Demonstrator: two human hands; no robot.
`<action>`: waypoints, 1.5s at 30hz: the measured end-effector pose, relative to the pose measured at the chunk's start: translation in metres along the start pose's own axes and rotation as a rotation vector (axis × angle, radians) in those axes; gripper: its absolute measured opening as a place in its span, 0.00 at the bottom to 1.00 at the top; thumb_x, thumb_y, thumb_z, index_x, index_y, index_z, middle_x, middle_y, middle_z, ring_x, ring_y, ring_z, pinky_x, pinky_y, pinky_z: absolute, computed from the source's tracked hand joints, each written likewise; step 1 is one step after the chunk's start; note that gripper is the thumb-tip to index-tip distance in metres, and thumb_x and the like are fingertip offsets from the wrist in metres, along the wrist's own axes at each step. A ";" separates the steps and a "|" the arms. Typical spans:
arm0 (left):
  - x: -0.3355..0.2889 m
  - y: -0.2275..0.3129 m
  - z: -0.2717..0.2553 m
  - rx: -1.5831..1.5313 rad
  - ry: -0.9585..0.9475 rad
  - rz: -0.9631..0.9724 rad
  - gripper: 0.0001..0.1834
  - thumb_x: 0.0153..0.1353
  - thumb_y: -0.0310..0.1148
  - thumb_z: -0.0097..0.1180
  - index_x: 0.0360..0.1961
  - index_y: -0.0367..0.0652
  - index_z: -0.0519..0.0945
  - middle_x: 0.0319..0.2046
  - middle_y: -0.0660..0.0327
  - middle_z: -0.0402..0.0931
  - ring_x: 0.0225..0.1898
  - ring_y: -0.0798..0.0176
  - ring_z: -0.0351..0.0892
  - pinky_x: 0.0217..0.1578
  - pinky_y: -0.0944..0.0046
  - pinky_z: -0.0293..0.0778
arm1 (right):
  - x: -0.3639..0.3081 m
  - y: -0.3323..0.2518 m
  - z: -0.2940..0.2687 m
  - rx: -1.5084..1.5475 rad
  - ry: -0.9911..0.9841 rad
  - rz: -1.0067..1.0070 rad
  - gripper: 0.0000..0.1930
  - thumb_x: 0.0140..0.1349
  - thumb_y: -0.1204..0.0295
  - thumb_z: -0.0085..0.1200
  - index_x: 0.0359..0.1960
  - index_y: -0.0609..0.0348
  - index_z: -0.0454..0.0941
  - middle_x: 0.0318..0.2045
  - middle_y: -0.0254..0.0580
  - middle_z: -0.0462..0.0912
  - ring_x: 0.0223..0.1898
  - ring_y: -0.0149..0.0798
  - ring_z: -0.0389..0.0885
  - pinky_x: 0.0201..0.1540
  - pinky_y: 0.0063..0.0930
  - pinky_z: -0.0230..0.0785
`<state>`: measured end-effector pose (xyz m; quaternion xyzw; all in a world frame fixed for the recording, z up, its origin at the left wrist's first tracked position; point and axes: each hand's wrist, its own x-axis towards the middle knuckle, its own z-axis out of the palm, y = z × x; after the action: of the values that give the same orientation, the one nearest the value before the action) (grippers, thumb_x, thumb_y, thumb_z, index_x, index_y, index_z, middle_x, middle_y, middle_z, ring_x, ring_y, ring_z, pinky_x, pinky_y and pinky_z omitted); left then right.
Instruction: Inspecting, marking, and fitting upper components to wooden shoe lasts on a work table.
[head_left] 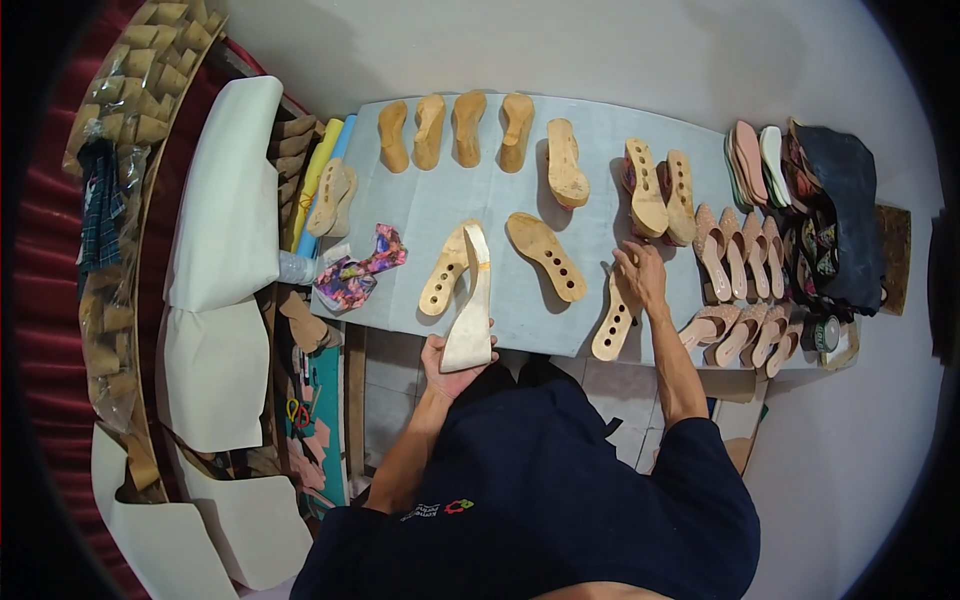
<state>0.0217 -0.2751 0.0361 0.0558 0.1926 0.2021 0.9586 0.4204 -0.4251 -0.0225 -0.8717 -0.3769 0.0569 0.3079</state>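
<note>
My left hand (452, 368) is closed around the thick heel end of a cream wedge sole (467, 325), held on end above the table's front edge. Behind it, partly covered, lies a tan sole with round holes (437, 286). My right hand (643, 272) reaches over another holed tan sole (612, 328), its fingers bent and apart around that sole's far end. Whether they touch it I cannot tell. Between the hands, a third holed sole (546, 256) lies slantwise. Just beyond my right hand stand two holed wooden pieces (645, 187) (680, 195) on patterned undersides.
Several wooden shoe lasts (468, 130) line the far edge of the grey-blue table (590, 225). Glittery pink shoes (712, 262) stand in rows at right, near a dark bag (840, 210). Floral fabric (365, 270) lies at left. Cream sheets (225, 200) drape over a left-hand shelf.
</note>
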 end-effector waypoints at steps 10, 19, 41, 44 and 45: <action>0.016 0.037 0.047 0.048 -0.010 0.054 0.39 0.70 0.58 0.45 0.71 0.40 0.65 0.58 0.46 0.73 0.55 0.44 0.78 0.54 0.40 0.74 | -0.036 -0.092 0.048 -0.123 0.015 -0.191 0.23 0.70 0.56 0.57 0.50 0.67 0.84 0.50 0.58 0.84 0.48 0.56 0.83 0.53 0.43 0.75; 0.007 0.082 0.021 0.287 -0.078 -0.035 0.37 0.68 0.51 0.49 0.73 0.43 0.63 0.59 0.43 0.74 0.58 0.44 0.78 0.62 0.40 0.73 | -0.033 -0.292 0.023 1.004 -0.187 0.025 0.31 0.60 0.56 0.72 0.59 0.63 0.81 0.48 0.48 0.86 0.43 0.32 0.84 0.44 0.28 0.76; 0.042 0.096 0.033 0.363 -0.071 0.055 0.21 0.76 0.44 0.52 0.63 0.47 0.71 0.53 0.62 0.78 0.54 0.63 0.79 0.56 0.57 0.77 | -0.073 -0.310 0.012 0.909 -0.327 0.222 0.14 0.65 0.64 0.67 0.46 0.61 0.89 0.37 0.39 0.87 0.37 0.28 0.84 0.35 0.25 0.79; 0.042 0.100 0.027 0.451 -0.099 0.079 0.20 0.76 0.44 0.53 0.62 0.46 0.71 0.52 0.61 0.78 0.53 0.64 0.80 0.55 0.58 0.77 | -0.070 -0.310 0.006 0.820 -0.366 0.225 0.13 0.67 0.64 0.63 0.41 0.63 0.88 0.36 0.39 0.87 0.36 0.28 0.84 0.36 0.25 0.78; 0.043 0.100 0.027 0.497 -0.099 0.090 0.20 0.76 0.43 0.52 0.63 0.45 0.70 0.53 0.60 0.78 0.53 0.63 0.80 0.55 0.58 0.78 | -0.070 -0.306 0.009 0.820 -0.362 0.227 0.13 0.67 0.64 0.63 0.41 0.63 0.88 0.36 0.39 0.87 0.36 0.28 0.84 0.36 0.25 0.78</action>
<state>0.0324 -0.1669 0.0648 0.3081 0.1867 0.1882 0.9137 0.1776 -0.3082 0.1384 -0.6899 -0.2730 0.3858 0.5484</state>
